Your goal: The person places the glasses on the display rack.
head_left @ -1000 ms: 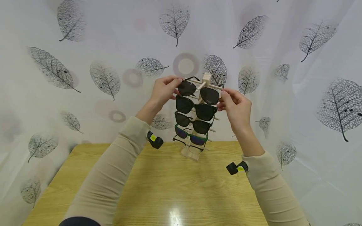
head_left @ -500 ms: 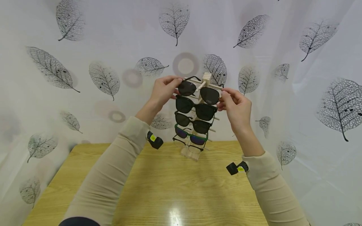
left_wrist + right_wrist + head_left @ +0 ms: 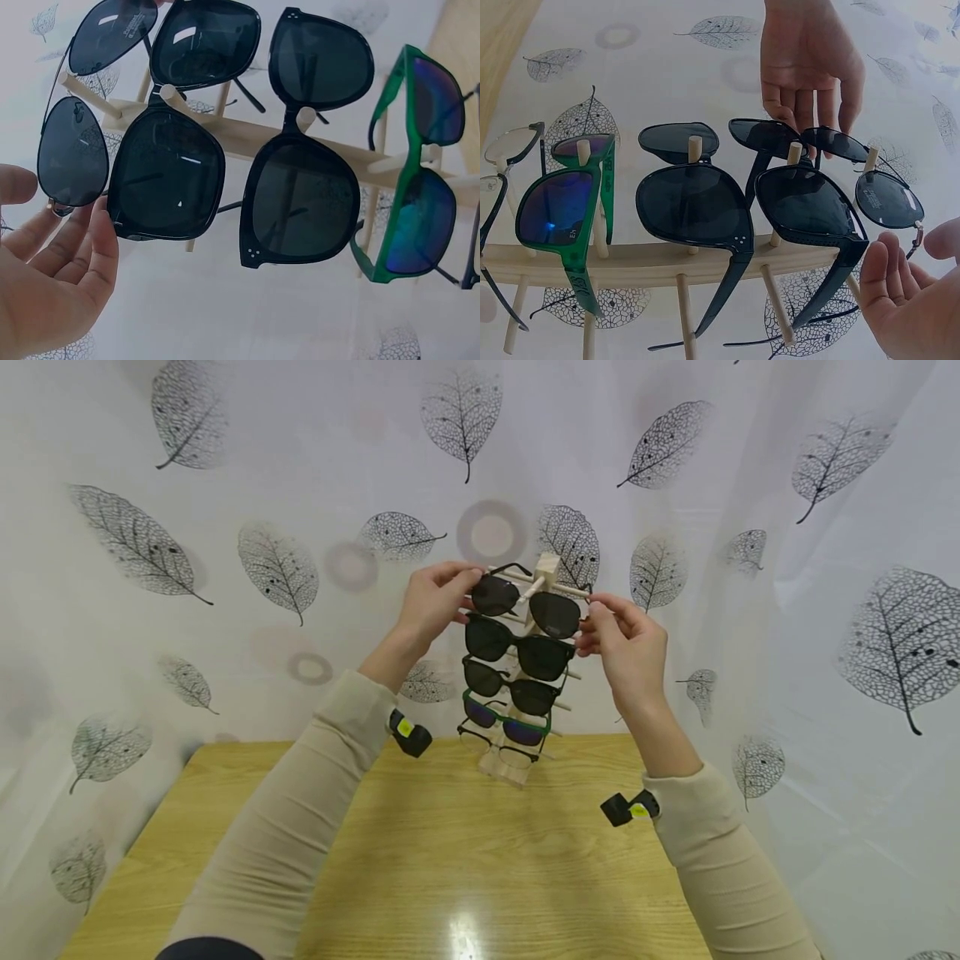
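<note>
A wooden glasses stand (image 3: 547, 568) rises at the back of the table with several pairs on its pegs. Topmost is a pair of thin-framed dark sunglasses (image 3: 555, 615). My left hand (image 3: 435, 597) holds its left side near the hinge between thumb and fingers. At the opposite hinge, my right hand (image 3: 633, 652) pinches the same pair, its thumb and fingers close round the side in the right wrist view. The bridge of these sunglasses (image 3: 73, 154) sits by the top peg. Just below are thick black sunglasses (image 3: 517, 646), which the left fingertips come close to.
Lower on the stand are another black pair (image 3: 534, 696), green-framed sunglasses (image 3: 525, 732) and clear-lensed glasses (image 3: 517, 757). The stand's base rests near the rear edge of the wooden table (image 3: 465, 852). A white leaf-patterned curtain (image 3: 375, 443) hangs close behind.
</note>
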A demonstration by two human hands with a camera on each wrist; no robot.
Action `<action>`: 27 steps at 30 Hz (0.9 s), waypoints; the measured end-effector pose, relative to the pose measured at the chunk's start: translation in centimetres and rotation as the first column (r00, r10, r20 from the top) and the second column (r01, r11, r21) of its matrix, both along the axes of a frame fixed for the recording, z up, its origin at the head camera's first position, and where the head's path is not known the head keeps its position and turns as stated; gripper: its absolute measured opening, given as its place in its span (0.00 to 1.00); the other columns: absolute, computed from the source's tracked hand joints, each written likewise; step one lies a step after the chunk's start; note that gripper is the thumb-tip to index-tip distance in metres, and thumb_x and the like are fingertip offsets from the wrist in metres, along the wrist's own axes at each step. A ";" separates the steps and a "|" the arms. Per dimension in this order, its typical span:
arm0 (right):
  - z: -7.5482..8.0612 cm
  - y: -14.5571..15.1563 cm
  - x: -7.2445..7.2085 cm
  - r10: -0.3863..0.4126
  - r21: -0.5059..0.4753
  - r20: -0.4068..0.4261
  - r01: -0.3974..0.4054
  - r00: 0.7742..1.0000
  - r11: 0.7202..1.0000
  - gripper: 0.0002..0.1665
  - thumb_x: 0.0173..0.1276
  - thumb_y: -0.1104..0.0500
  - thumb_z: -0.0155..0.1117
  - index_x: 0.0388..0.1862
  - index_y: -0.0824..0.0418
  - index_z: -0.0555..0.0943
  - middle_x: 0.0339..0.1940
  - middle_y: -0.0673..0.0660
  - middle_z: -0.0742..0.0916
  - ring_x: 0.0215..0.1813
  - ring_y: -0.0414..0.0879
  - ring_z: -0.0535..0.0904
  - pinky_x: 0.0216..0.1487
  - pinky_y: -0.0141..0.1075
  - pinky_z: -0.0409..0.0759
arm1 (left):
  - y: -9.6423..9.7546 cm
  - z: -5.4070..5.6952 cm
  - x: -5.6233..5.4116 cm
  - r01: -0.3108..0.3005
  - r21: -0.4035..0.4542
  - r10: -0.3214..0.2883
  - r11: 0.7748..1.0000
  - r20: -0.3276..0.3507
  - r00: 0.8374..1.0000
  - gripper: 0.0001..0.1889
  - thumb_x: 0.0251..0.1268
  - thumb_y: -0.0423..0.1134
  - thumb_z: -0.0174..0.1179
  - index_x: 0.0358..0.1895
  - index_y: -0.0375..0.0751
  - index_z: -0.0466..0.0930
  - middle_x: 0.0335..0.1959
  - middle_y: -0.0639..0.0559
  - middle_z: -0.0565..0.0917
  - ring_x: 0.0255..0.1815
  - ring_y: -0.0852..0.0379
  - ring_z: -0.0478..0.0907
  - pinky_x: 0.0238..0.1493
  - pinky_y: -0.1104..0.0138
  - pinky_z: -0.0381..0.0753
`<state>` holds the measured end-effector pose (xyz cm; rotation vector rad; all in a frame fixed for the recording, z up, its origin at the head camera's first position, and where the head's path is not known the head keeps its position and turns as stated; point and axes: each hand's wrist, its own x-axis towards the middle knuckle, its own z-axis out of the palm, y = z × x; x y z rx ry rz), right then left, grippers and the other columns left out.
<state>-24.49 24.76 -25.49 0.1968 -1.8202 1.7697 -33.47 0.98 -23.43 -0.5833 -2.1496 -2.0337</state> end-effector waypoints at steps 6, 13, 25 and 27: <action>-0.1 0.2 0.1 -0.010 -0.006 0.002 0.010 1.000 1.000 0.22 0.82 0.54 0.61 0.61 0.72 0.83 0.29 0.50 0.87 0.27 0.40 0.85 0.33 0.31 0.86 | -0.2 -0.1 -0.1 0.006 0.002 -0.006 1.000 0.000 1.000 0.18 0.80 0.43 0.58 0.63 0.37 0.85 0.50 0.43 0.88 0.35 0.58 0.85 0.34 0.69 0.84; -0.4 0.6 0.3 -0.014 -0.048 0.000 0.014 1.000 0.999 0.22 0.84 0.52 0.56 0.59 0.69 0.84 0.30 0.51 0.87 0.27 0.40 0.85 0.33 0.30 0.86 | -0.5 -0.3 0.2 0.001 -0.013 -0.002 1.000 -0.030 1.000 0.18 0.81 0.42 0.57 0.63 0.37 0.85 0.48 0.42 0.90 0.37 0.57 0.87 0.37 0.68 0.86; -0.6 0.8 1.0 -0.058 -0.046 -0.050 0.055 0.997 0.997 0.21 0.84 0.53 0.56 0.57 0.70 0.84 0.29 0.52 0.87 0.26 0.40 0.84 0.32 0.31 0.86 | -0.9 -0.3 0.5 -0.014 -0.042 0.011 0.999 -0.079 0.997 0.19 0.80 0.42 0.57 0.65 0.36 0.83 0.55 0.37 0.89 0.43 0.51 0.89 0.43 0.65 0.88; -0.6 0.7 1.3 -0.070 -0.025 -0.068 0.068 0.995 0.997 0.22 0.85 0.53 0.56 0.57 0.70 0.84 0.29 0.52 0.87 0.26 0.40 0.84 0.32 0.31 0.86 | -1.1 -0.4 0.7 -0.021 -0.051 0.016 0.998 -0.091 0.996 0.19 0.80 0.42 0.57 0.65 0.36 0.83 0.55 0.37 0.89 0.45 0.51 0.89 0.44 0.65 0.88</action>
